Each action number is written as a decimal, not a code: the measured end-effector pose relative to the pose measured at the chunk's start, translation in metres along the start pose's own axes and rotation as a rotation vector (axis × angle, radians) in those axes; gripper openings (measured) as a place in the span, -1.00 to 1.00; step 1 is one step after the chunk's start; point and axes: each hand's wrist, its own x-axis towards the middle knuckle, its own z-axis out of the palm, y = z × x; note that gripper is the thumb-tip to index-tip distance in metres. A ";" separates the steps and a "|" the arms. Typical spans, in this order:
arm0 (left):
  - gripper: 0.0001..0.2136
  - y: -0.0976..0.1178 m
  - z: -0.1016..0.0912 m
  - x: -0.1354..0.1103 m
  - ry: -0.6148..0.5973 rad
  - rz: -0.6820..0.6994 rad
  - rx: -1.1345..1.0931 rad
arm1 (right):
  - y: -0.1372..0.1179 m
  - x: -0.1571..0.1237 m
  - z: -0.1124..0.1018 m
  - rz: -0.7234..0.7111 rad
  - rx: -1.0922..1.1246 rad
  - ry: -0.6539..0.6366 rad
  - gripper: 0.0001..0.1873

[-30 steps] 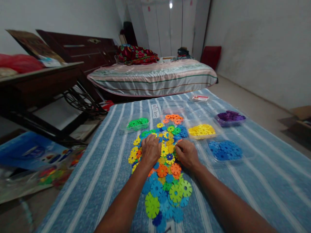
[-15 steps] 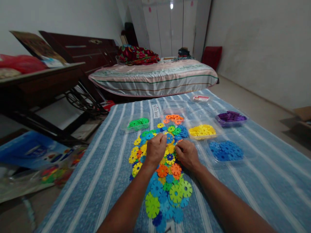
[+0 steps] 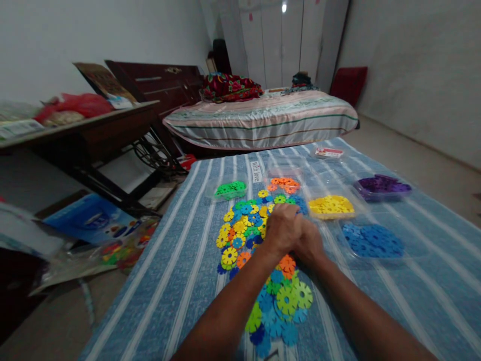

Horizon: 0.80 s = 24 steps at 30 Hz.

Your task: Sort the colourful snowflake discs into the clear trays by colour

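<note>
Camera sat on my head, up above striped cloth (image 3: pixel 158 281). Looked ahead and down, past my own arms (image 3: pixel 233 306), which came in at bottom edge. My left hand (image 3: pixel 283 226) and right hand (image 3: pixel 311 241) showed close up, bit right of middle and low. Bed (image 3: pixel 263 120) sat farther off, higher in view. Tall white doors (image 3: pixel 274 45) farthest, cut by top edge. View was wide: took in dark desk (image 3: pixel 112 133) at left, wall (image 3: pixel 421 65) at right.

Dim grey light, one small glare (image 3: pixel 284 8) on the pale wardrobe (image 3: pixel 273 45), soft detail, stretched edges.
</note>
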 end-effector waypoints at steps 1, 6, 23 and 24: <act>-0.80 -0.016 -0.005 -0.004 0.018 -0.021 0.099 | 0.001 -0.002 -0.002 -0.005 0.003 -0.003 -0.72; -0.83 -0.078 -0.021 -0.026 0.046 -0.224 0.409 | 0.003 -0.004 -0.005 -0.022 0.005 -0.014 -0.74; -0.83 -0.105 -0.010 -0.047 0.069 -0.151 0.391 | 0.003 -0.002 -0.006 -0.023 0.028 -0.020 -0.74; -0.83 -0.106 -0.010 -0.048 0.093 -0.137 0.383 | 0.003 -0.002 -0.006 -0.023 0.030 -0.018 -0.74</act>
